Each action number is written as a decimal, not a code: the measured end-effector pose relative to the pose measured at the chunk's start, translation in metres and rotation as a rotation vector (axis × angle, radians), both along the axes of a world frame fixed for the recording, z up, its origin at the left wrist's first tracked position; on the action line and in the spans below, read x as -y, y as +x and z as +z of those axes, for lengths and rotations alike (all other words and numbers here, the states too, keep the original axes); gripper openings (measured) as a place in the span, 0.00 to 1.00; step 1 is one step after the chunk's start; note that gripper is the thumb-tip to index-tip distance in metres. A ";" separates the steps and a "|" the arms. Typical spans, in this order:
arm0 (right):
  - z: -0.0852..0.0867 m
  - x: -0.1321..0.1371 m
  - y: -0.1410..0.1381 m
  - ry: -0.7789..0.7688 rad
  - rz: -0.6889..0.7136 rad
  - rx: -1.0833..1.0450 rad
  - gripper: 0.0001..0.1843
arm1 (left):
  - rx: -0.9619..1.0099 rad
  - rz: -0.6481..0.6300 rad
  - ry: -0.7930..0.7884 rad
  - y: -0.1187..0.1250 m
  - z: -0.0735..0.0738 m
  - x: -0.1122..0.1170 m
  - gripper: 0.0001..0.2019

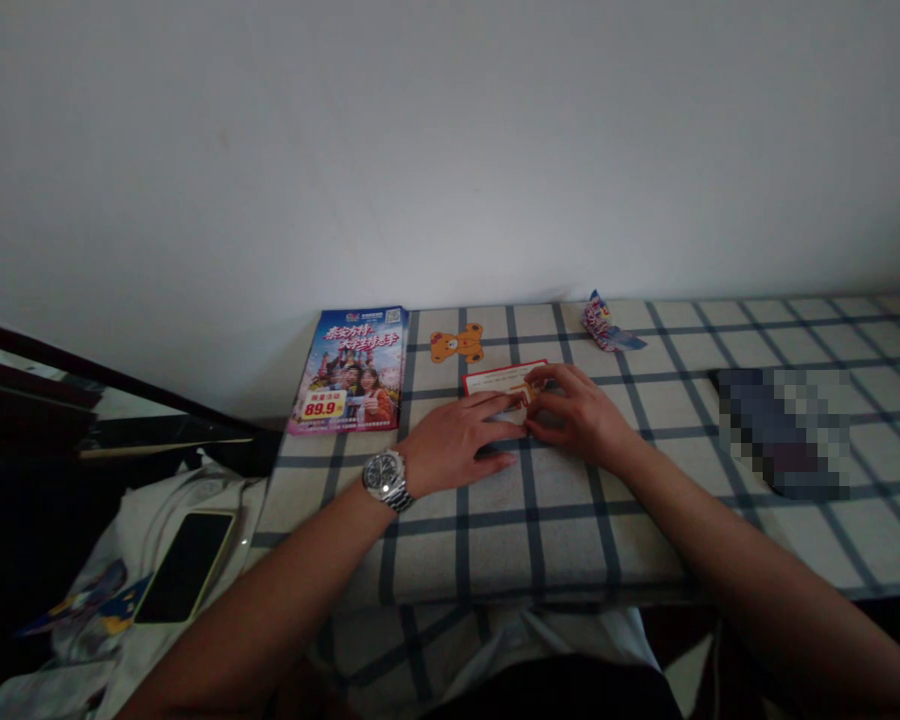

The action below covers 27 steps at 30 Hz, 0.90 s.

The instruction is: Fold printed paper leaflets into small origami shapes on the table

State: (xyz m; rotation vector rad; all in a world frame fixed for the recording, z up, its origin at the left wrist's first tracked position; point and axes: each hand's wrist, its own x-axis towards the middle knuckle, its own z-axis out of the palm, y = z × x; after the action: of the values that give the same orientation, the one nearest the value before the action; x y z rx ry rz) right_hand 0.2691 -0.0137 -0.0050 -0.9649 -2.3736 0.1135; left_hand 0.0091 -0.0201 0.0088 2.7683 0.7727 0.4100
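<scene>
A small card with a red edge and lines of print (499, 378) lies on the checked tablecloth, partly covered by both hands. My left hand (454, 440), with a metal watch (387, 478) on its wrist, rests palm down, its fingers stretched out over the card's lower left part. From the right, my right hand (585, 415) bends its fingers inward at the card's right side, thumb and fingertips close together. A brownish shape on the card (520, 396) shows between the two hands; what the right fingertips pinch is hidden.
A colourful flyer (352, 375) lies at the left, beside a bear-shaped cutout (456, 345). At the back is a crumpled wrapper (604, 322). On the right lies a dark, pixelated object (776, 430). A phone (185, 567) rests on pale cloth beyond the table's left edge.
</scene>
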 end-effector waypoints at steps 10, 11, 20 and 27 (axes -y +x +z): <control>-0.005 0.000 0.000 -0.027 -0.009 0.019 0.05 | -0.002 0.005 -0.014 0.000 -0.001 0.000 0.19; -0.005 0.001 -0.001 -0.025 -0.014 0.020 0.05 | -0.007 0.006 -0.017 0.000 0.000 0.000 0.19; -0.005 -0.007 0.002 -0.054 -0.113 -0.042 0.06 | 0.004 0.008 -0.046 0.000 -0.001 0.000 0.19; -0.008 -0.019 0.013 0.005 -0.245 -0.054 0.01 | 0.009 -0.005 -0.049 -0.001 -0.001 -0.001 0.19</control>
State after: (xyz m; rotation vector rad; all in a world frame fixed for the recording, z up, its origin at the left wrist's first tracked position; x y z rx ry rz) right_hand 0.2825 0.0058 -0.0132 -1.2246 -2.1864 0.0389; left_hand 0.0082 -0.0193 0.0079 2.7204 0.7632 0.3965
